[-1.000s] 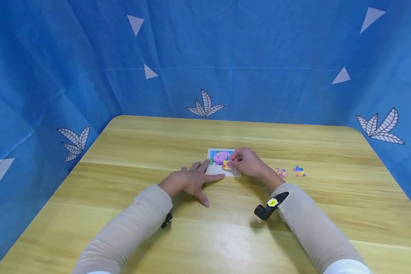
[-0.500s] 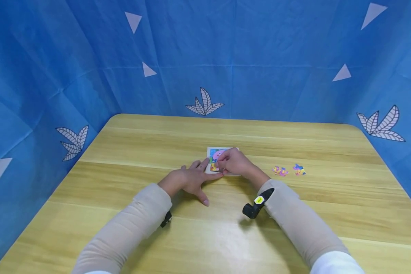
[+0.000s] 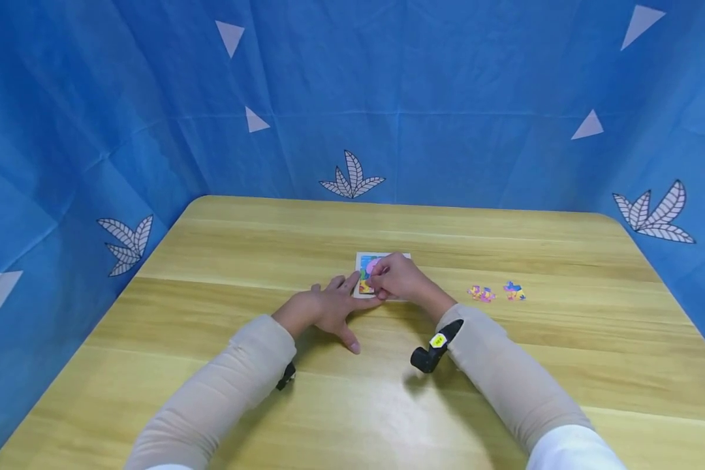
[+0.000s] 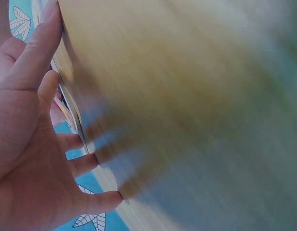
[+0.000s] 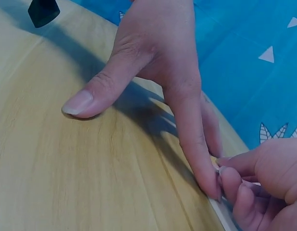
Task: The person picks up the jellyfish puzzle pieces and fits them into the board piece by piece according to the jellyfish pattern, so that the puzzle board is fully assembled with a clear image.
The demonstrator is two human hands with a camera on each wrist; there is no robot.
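Observation:
My left hand (image 3: pixel 331 308) lies with fingers spread over the table, its forefinger and other fingertips at the left and near edges of a small white-bordered puzzle board (image 3: pixel 357 256). A pink cartoon figure on blue shows on the board. My right hand (image 3: pixel 401 277) covers the board's right part, fingers curled. It pinches a yellow-orange puzzle piece (image 3: pixel 365 287) at the lower left of the picture; a sliver of yellow shows by its fingertips in the right wrist view. Straight fingers of the left hand (image 4: pixel 38 144) touch the surface in the left wrist view.
Loose puzzle pieces lie to the right: a pink-yellow group (image 3: pixel 482 294) and a blue-yellow group (image 3: pixel 514 291). The wooden table (image 3: pixel 352 418) reaches back to a blue curtain (image 3: pixel 305 78). A black wrist camera (image 3: pixel 429 358) hangs beneath the right forearm.
My right hand has moved left across the board with the yellow-orange piece, from the middle to the lower-left corner of the picture. The left hand has stayed in place.

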